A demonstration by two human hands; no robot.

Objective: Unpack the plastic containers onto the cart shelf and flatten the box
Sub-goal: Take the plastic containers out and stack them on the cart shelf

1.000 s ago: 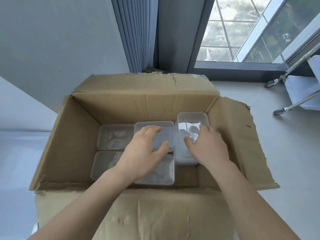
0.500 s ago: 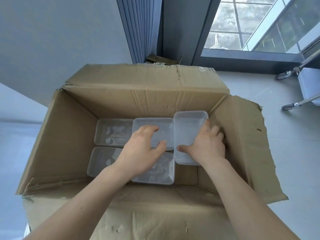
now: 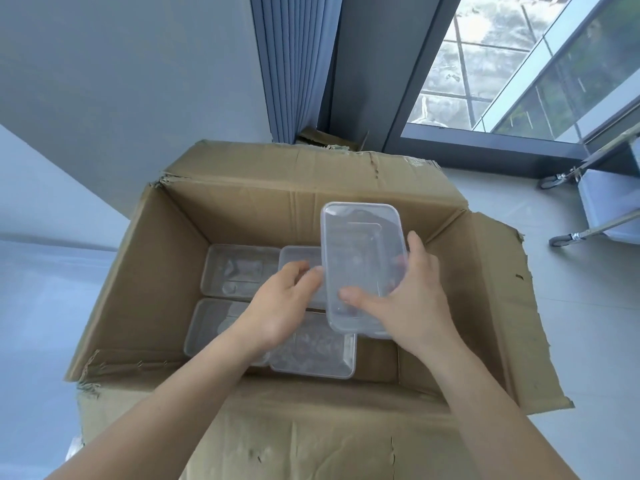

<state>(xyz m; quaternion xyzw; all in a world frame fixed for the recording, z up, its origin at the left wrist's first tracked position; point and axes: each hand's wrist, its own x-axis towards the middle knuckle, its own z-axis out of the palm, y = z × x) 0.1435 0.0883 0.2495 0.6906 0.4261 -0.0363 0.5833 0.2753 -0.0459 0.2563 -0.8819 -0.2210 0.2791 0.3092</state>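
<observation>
**Grey floor (image 3: pixel 585 344) beside window (image 3: pixel 512 71): box unpacking**

Open cardboard box (image 3: pixel 242 209) on floor, further containers (image 3: pixel 239 271) lying inside. Grip of right hand (image 3: pixel 412 299) wrapped round lifted container (image 3: pixel 360 251), above the others. Grip of left hand (image 3: pixel 280 306) curled over second container (image 3: pixel 299 259); perhaps holding, cannot tell. Cart (image 3: pixel 604 202) at right.

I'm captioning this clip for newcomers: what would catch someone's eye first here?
The clear container the right hand grips, held above the open cardboard box at centre. Beneath, the left hand is down among more containers on the box floor. A wheeled cart stands far right.
</observation>
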